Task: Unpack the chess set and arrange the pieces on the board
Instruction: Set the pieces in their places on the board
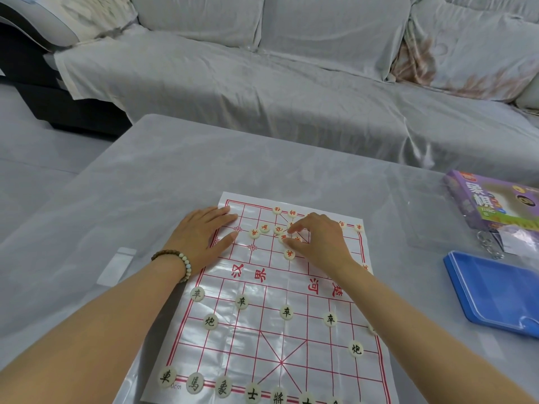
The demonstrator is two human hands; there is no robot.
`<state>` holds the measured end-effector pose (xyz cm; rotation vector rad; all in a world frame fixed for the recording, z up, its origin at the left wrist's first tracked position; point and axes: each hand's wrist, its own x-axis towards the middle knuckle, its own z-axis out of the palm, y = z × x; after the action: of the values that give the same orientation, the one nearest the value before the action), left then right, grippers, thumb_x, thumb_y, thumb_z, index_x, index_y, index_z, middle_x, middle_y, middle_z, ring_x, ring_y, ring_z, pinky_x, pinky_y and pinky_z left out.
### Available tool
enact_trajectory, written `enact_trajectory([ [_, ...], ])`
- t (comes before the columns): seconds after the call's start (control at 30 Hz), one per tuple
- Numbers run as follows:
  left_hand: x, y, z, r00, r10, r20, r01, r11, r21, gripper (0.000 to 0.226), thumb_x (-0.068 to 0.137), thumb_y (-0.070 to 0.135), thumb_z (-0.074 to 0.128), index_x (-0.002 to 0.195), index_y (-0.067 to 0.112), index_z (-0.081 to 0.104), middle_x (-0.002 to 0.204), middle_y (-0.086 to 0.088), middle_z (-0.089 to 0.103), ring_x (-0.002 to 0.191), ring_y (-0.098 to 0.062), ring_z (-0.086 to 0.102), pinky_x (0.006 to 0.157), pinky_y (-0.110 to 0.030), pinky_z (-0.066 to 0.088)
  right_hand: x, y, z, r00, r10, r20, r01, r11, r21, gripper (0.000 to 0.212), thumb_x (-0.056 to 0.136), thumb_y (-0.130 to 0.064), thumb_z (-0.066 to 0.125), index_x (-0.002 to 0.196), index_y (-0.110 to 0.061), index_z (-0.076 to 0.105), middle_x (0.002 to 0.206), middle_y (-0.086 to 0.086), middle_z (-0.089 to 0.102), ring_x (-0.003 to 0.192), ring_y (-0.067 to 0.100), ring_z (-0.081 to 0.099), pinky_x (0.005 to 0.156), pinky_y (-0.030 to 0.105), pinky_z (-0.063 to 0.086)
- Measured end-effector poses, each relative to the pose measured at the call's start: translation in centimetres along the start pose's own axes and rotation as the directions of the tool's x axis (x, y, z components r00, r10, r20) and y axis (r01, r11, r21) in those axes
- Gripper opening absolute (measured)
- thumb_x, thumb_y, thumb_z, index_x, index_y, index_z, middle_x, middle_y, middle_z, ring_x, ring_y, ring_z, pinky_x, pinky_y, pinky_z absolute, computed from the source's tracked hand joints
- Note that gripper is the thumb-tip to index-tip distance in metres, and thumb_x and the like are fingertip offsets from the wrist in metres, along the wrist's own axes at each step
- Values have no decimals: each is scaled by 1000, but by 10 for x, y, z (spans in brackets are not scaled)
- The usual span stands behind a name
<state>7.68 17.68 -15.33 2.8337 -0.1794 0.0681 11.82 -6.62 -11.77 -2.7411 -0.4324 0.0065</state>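
A thin plastic chess board with red grid lines lies on the table. Black-lettered round pieces stand in rows on its near half. Several red-lettered pieces are bunched on the far half. My left hand lies flat with straight fingers on the board's far left corner. My right hand hovers over the red cluster, thumb and forefinger pinching a red piece. More red pieces sit at the far edge and far right.
The purple chess set box lies at the table's right edge, with a clear bag and keyring below it. A blue plastic lid lies nearer me on the right. A clear strip lies left of the board. A grey-covered sofa stands behind the table.
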Motion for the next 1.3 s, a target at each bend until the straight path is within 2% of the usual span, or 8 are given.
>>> enact_trajectory([
  [0.17,1,2,-1,1000,-9,5,9,1000,19,87,71,72,-2,143,33,29,152,12,23,140,-8,18,112,-26,4,3,-5,3,1000,9,-5,-10,997,-80,33,83,-52,61,105,-27,68,116,-6,61,109,13,48,99,30,28],
  [0.3,1,-1,0,1000,-9,16,9,1000,-14,93,69,79,-5,142,33,30,152,12,24,141,-8,18,112,-26,4,4,-6,4,1000,-8,-2,8,992,-125,33,84,-52,60,107,-30,67,120,-8,58,113,13,46,106,33,24],
  [0.37,1,-2,0,1000,-6,9,6,1000,-28,100,65,83,-10,142,33,31,152,12,24,141,-9,18,112,-27,4,11,-8,1,999,-25,-48,20,995,-98,30,83,-50,62,105,-30,68,117,-8,60,110,12,47,105,34,25],
  [0.5,1,-1,0,1000,-8,14,8,1000,-24,86,71,72,-2,143,34,29,152,14,22,141,-7,15,113,-26,2,38,-21,-4,991,-43,-128,46,999,18,27,84,-46,63,103,-28,69,107,-9,64,102,9,50,100,34,29],
  [0.67,2,-2,0,1000,0,12,0,1000,-31,84,73,71,-1,143,34,29,152,14,21,141,-7,15,112,-26,1,74,-37,9,994,-79,-77,77,997,-31,27,85,-43,62,106,-26,69,110,-5,64,107,14,49,99,33,29],
  [0.87,3,-5,3,1000,6,5,-6,999,-36,83,74,73,1,142,36,30,152,15,22,140,-5,15,114,-27,3,87,-33,22,997,-57,56,60,997,-57,26,84,-40,65,106,-27,68,109,-4,64,105,16,51,97,33,30],
  [1.13,4,-6,4,999,-20,48,20,1000,-2,83,72,76,8,145,39,16,155,14,8,143,-9,3,116,-32,-4,84,-31,23,998,-53,15,53,998,-30,29,85,-43,63,108,-26,66,106,-4,64,101,15,53,95,32,32],
  [1.3,6,-8,7,996,-32,84,31,999,21,81,75,75,19,146,37,10,156,13,3,144,-10,-2,116,-34,-6,86,-29,22,996,-65,54,67,997,-42,25,85,-41,64,107,-28,67,107,-4,64,102,15,53,95,33,34],
])
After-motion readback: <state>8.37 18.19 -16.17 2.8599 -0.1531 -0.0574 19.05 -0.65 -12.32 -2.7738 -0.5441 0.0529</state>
